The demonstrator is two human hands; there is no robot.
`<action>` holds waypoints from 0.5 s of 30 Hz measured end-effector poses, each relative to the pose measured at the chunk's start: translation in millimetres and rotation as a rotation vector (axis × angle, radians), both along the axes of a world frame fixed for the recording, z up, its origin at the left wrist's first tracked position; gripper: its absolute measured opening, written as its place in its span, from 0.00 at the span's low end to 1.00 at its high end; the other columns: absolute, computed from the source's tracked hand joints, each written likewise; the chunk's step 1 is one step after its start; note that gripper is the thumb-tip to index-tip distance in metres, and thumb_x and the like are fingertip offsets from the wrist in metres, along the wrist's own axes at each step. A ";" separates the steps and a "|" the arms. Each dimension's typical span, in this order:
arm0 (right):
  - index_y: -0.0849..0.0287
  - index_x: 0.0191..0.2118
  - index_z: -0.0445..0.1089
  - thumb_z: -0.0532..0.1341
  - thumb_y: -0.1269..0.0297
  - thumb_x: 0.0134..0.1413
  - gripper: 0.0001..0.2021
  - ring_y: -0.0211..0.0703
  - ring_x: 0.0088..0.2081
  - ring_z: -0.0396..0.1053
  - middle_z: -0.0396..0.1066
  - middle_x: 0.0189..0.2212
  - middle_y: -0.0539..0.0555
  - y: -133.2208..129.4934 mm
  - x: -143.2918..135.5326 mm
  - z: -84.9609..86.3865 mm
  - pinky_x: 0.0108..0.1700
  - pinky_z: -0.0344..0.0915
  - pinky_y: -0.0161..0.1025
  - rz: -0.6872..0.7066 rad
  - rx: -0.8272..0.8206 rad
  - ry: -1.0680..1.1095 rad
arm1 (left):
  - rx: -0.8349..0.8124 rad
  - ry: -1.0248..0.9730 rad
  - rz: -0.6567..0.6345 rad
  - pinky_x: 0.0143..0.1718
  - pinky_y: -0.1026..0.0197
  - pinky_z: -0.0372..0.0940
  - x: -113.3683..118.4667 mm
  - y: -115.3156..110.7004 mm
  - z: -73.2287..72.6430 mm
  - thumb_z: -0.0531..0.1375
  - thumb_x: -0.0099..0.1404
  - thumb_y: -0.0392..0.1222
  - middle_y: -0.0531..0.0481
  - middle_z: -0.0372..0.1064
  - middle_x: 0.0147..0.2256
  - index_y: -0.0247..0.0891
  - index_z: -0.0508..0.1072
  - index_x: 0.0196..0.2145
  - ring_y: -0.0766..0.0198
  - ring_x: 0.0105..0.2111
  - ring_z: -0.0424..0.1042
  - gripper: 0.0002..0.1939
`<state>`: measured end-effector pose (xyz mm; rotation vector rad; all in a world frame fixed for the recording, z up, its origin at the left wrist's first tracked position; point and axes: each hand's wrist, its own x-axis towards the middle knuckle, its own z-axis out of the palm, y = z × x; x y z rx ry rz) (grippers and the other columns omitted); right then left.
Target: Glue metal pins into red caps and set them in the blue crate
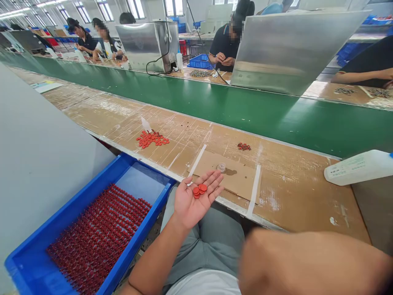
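Note:
My left hand [196,200] is palm up over the table's front edge, fingers stretched out, with several red discs [200,190] resting on the palm. At the lower right my right hand or forearm [270,262] is a large blur near the camera; no fingers can be made out. Just beyond the left fingers, a small clear round dish [221,167] sits by a wet brown patch on a cardboard sheet [208,163]. A pile of red discs [150,139] lies to the left, beside a white nozzle tip [146,124]. Small red and dark pieces [244,146] lie to the right.
A blue tray [153,211] at the lower left holds rows of dark red pieces [101,237]. A white bottle [359,167] lies on its side at the right. Beyond the table [294,196] runs a green belt [196,102]. Several people work behind metal boxes [144,47].

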<state>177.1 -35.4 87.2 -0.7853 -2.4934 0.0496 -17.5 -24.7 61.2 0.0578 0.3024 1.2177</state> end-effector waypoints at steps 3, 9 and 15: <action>0.46 0.37 0.72 0.60 0.57 0.59 0.05 0.38 0.35 0.70 0.73 0.33 0.53 23.9 -17.8 5.7 0.35 0.66 0.35 0.145 0.018 -0.015 | 0.012 0.011 -0.018 0.60 0.51 0.56 0.8 -3.5 3.2 0.46 0.66 0.50 0.33 0.56 0.62 0.24 0.59 0.60 0.50 0.62 0.57 0.32; 0.57 0.38 0.73 0.59 0.58 0.59 0.09 0.37 0.30 0.70 0.74 0.31 0.53 52.9 -39.5 -10.0 0.32 0.63 0.35 0.115 -0.019 0.097 | 0.013 0.019 -0.052 0.52 0.57 0.61 0.5 -5.9 5.0 0.46 0.66 0.52 0.33 0.62 0.59 0.25 0.59 0.60 0.56 0.56 0.66 0.33; 0.57 0.42 0.74 0.62 0.58 0.56 0.11 0.37 0.32 0.71 0.74 0.34 0.54 62.6 -28.1 -22.4 0.35 0.66 0.35 0.123 -0.326 0.188 | -0.027 -0.022 -0.074 0.45 0.58 0.64 4.8 -2.2 2.6 0.47 0.65 0.55 0.32 0.71 0.49 0.23 0.58 0.61 0.60 0.40 0.72 0.36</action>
